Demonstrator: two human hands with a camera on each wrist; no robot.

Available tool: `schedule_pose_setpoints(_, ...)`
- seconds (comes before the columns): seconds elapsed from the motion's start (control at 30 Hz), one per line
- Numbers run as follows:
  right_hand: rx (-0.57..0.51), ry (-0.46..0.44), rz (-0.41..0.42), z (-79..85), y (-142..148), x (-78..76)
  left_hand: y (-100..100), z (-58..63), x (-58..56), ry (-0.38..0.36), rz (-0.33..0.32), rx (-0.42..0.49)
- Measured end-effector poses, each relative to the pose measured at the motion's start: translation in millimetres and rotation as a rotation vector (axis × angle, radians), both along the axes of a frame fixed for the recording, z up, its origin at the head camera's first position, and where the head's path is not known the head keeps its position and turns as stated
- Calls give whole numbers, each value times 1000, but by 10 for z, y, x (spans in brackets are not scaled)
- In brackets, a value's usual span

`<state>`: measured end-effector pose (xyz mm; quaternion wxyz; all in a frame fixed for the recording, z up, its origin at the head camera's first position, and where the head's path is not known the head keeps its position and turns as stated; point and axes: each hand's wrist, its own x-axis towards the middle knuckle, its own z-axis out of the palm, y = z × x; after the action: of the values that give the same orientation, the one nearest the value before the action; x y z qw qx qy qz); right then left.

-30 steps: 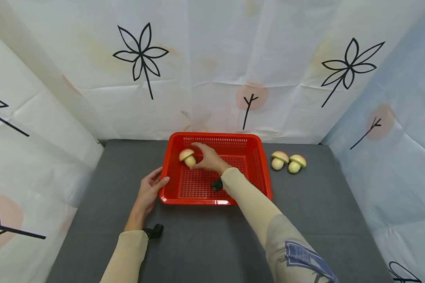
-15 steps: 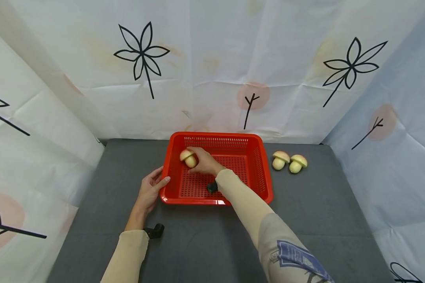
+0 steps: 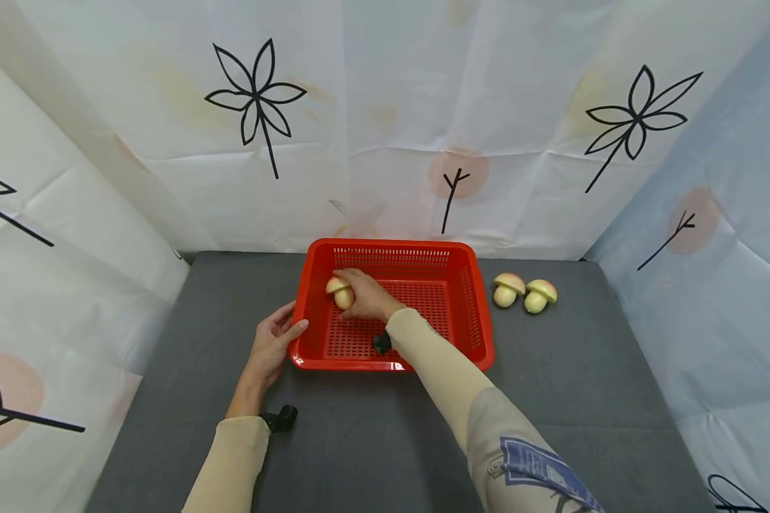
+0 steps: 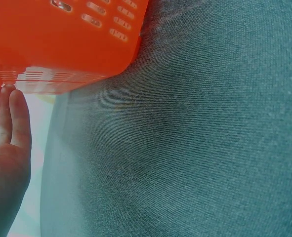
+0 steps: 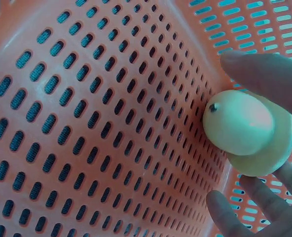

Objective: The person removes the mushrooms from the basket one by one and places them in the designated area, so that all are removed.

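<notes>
A red plastic basket (image 3: 398, 365) with slotted walls and floor sits on the grey cloth. At its left rim is my left hand (image 3: 273, 343), the thumb over the edge and the fingers along the outer wall; in the left wrist view those fingers (image 4: 20, 116) look straight, tips at the wall. Inside, near the left end, my right hand (image 3: 368, 297) holds a toy mushroom (image 3: 341, 295) with a pale stem and reddish-yellow cap. The right wrist view has the thumb on one side of that mushroom (image 5: 239, 123) and fingers on the other, stem towards the camera.
Two similar toy mushrooms, one (image 3: 507, 291) beside the other (image 3: 540, 296), lie on the table (image 3: 372, 442) right of the basket. A white curtain (image 3: 385, 114) with line-drawn flowers hangs behind the table and along both sides.
My right hand has moved slightly left and down, its fingers coming in around the mushroom from a wide spread. The left hand keeps its place on the basket.
</notes>
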<state>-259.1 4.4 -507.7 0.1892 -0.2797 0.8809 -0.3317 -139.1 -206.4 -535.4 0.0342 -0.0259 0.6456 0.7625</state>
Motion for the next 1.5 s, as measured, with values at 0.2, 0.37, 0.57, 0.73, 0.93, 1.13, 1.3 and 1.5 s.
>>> schedule_pose_setpoints(0.2, 29, -20, -22, -9, 5, 18, -5, 0, 2, -4, 1, -2)
schedule_pose_setpoints(0.37, 57, -24, -26, -36, 22, 21, -5, 4, 6, -4, -2, -3)
schedule_pose_setpoints(0.57, 55, -23, -45, -62, 31, 37, 7, 4, 8, -4, 4, -6)
schedule_pose_setpoints(0.73, 53, -16, -69, -70, 14, 53, 6, 3, 8, 7, -2, -2)
schedule_pose_setpoints(0.93, 33, -23, -103, -91, 10, 62, 8, 12, 16, 8, -5, 3)
schedule_pose_setpoints(1.13, 23, -28, -122, -102, 17, 59, 16, 25, 17, -7, -6, -2)
schedule_pose_setpoints(1.3, 0, -19, -111, -95, 48, 56, 22, 13, 14, -7, 1, -6)
schedule_pose_setpoints(1.5, -69, 7, -109, -27, 94, 73, 9, -7, 5, -11, 6, -9)
